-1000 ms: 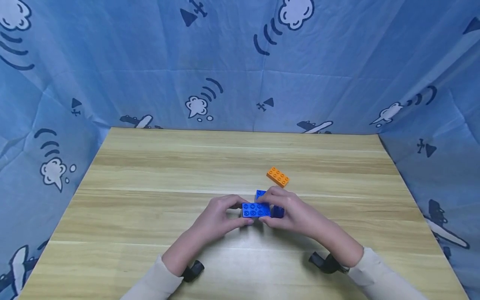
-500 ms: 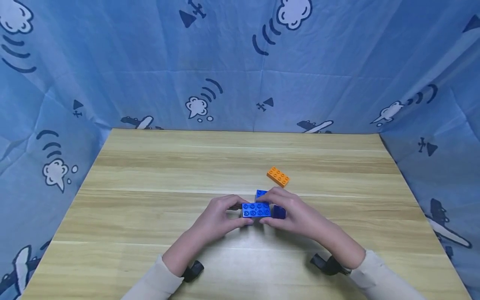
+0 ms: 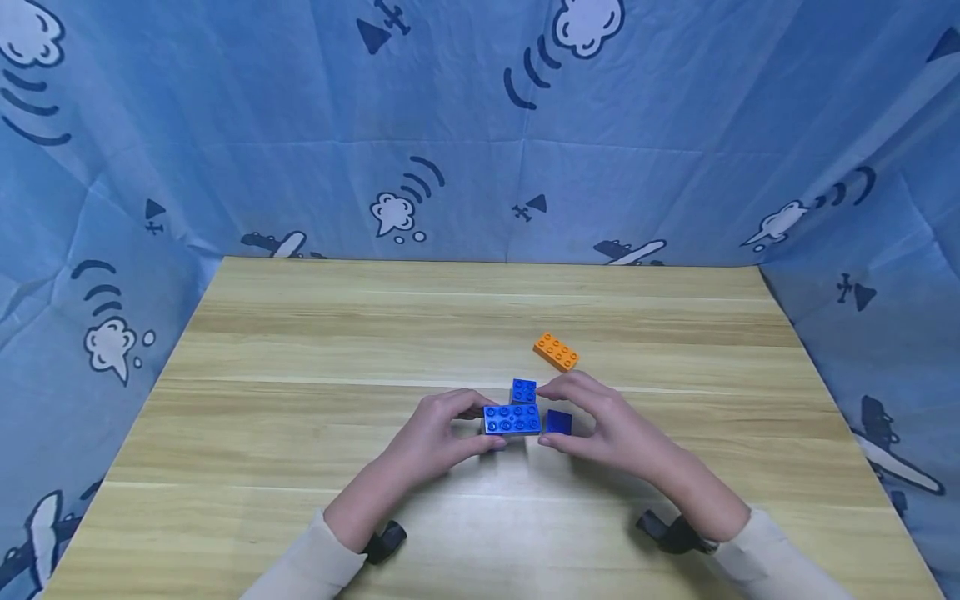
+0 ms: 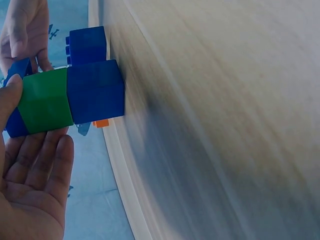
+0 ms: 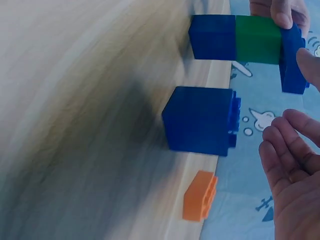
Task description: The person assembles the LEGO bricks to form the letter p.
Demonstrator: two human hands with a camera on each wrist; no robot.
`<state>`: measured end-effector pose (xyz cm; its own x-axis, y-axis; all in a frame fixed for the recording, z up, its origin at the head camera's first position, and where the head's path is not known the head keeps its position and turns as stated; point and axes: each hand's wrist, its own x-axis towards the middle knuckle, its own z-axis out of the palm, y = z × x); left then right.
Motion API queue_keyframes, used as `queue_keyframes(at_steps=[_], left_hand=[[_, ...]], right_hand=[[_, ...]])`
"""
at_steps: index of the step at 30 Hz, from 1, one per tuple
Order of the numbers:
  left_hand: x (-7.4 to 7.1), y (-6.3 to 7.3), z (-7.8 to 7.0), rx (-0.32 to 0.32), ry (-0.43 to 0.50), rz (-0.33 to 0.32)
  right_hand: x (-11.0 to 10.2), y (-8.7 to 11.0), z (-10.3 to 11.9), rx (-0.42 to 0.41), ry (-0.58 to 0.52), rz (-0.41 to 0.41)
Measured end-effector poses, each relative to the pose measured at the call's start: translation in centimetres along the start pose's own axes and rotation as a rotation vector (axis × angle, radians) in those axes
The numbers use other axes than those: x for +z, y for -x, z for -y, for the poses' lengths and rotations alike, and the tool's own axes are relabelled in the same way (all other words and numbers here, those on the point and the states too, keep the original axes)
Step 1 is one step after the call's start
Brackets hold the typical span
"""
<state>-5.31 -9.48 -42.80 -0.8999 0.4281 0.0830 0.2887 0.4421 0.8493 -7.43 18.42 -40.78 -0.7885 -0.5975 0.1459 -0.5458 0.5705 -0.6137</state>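
Blue cloth point(image 3: 465, 92) printed with clouds point(image 3: 393, 212) and airplanes point(image 3: 896, 467) rose along the far, left and right edges of the wood-grained tabletop point(image 3: 337, 333).

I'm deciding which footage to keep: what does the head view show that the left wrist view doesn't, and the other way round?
Only the head view: the pale sleeves and the black wrist cameras.

Only the left wrist view: the green block and the lower blue block beneath the top brick.

Both: the left hand gripping the flat blue brick, the right hand, the orange brick (just partly visible from the wrist), the wooden table and the patterned blue cloth.
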Motion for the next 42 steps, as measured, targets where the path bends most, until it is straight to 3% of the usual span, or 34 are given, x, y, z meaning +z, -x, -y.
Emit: queue_keyframes(at_steps=[16, 28, 42], left_hand=[[0.1, -0.1, 0.1, 0.007, 0.005, -0.009], [0.0, -0.2, 0.2, 0.012, 0.02, 0.006], [0.1, -0.1, 0.5, 0.028, 0.034, 0.003]], right_hand=[[0.6, 1.8, -2.9, 0.06, 0.038, 0.005], [1.4, 2.2, -3.6, 0.075, 0.023, 0.024], [2.3, 1.9, -3.6, 0.168, 0.041, 0.045]])
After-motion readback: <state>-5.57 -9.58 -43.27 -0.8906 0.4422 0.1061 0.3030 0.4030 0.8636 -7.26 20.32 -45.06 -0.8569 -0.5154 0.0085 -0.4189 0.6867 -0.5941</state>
